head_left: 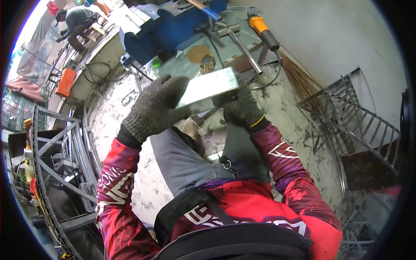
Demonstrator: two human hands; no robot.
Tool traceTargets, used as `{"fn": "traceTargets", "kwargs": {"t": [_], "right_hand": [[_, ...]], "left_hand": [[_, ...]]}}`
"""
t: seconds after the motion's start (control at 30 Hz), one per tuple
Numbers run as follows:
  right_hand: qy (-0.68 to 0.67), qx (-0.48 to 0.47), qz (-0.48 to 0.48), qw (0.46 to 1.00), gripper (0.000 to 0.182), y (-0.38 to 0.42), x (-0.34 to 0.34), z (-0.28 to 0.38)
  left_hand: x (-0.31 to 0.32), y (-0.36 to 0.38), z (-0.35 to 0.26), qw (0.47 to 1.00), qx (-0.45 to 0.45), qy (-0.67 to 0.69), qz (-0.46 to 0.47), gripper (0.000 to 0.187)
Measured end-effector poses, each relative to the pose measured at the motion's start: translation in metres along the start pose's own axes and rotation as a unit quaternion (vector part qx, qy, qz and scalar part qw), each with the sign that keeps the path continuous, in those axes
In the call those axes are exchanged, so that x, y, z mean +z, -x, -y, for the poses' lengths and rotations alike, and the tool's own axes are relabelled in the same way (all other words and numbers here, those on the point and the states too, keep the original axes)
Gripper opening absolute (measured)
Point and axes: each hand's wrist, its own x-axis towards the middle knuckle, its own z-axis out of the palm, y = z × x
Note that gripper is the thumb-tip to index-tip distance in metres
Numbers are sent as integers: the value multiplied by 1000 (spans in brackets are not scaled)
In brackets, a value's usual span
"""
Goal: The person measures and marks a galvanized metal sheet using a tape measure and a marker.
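Note:
A shiny silver rectangular metal piece (209,88) is held up in front of my body, tilted, its right end higher. My left hand (158,104), in a dark knitted glove, is closed on its left end. On the right end is my right hand (246,110), also gloved; its fingers are partly hidden behind the piece. Just beyond the metal piece lie a yellow and black tape measure (207,63) and a brown disc (198,54).
Beyond are a blue metal object (162,37), a hammer (245,50) and an orange grinder (263,32). Metal frames stand left (65,143) and right (346,108). An orange box (66,82) sits back left, near a bent-over person (78,24).

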Motion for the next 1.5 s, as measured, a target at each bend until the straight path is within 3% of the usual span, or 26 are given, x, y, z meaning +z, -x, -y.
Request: {"fn": "traceTargets", "kwargs": {"t": [0.03,0.07,0.1,0.2,0.27,0.33,0.4,0.47,0.53,0.57,0.7,0.8,0.87,0.9,0.93,1.0,1.03,1.1,1.13,1.2,1.27,1.3,1.33,1.4,1.43,1.5], "right_hand": [[238,-49,-38,969,72,7,10,2],[462,-92,-72,879,69,13,28,9],[507,-96,-100,851,44,18,53,20],[499,-79,-109,856,50,22,75,26],[555,-40,-125,821,51,23,68,20],[492,-97,-121,857,54,28,66,15],[475,-75,-138,866,55,32,65,17],[457,-55,-148,875,55,31,70,23],[487,-36,-122,864,51,36,69,34],[603,-18,-114,789,47,36,52,28],[591,-56,-109,797,46,40,46,23],[660,-97,-118,735,44,45,58,31],[650,-40,-68,756,48,48,68,37],[684,19,-66,726,53,52,56,31],[685,18,-67,726,53,54,46,22],[649,-158,-58,742,58,48,53,15],[650,-157,-59,741,58,46,53,13],[551,-59,-86,828,55,40,53,12],[553,-63,-84,827,55,39,54,16],[657,-95,-64,745,52,37,66,28],[623,-97,-80,772,50,35,67,27],[590,-99,-94,796,48,35,68,26],[590,-101,-94,795,48,35,68,26],[557,-106,-122,815,45,35,65,21],[556,-110,-118,815,45,36,61,19],[598,-39,-68,798,63,38,53,21]], "left_hand": [[6,1,3,1000,-12,8,15,66],[11,2,5,999,-25,15,30,66],[20,4,12,999,-24,17,29,66],[36,10,30,998,-39,29,43,66],[40,10,33,997,-40,20,66,66],[45,10,35,998,-4,25,49,66],[41,6,20,994,-71,14,79,65],[47,13,16,998,-40,3,58,65],[54,17,18,999,-16,-7,36,65],[58,19,20,999,-22,25,25,65],[62,20,20,998,-31,50,32,66],[60,19,21,996,-41,50,55,66],[61,21,22,994,-51,61,70,67],[62,23,24,994,-42,76,62,67],[63,24,26,994,-32,90,54,68],[67,22,30,993,-50,92,56,69],[68,22,31,991,-70,94,59,70],[64,21,29,995,-63,53,61,70],[61,19,30,996,-55,10,62,70],[57,24,38,999,-21,7,24,70],[57,40,53,1000,13,7,-9,72],[58,53,67,975,-94,196,-48,70],[61,66,85,902,-195,375,-86,69],[94,97,153,841,-150,474,-214,72],[113,101,161,775,-190,551,-244,83],[154,109,173,656,-221,678,-248,76]]}}
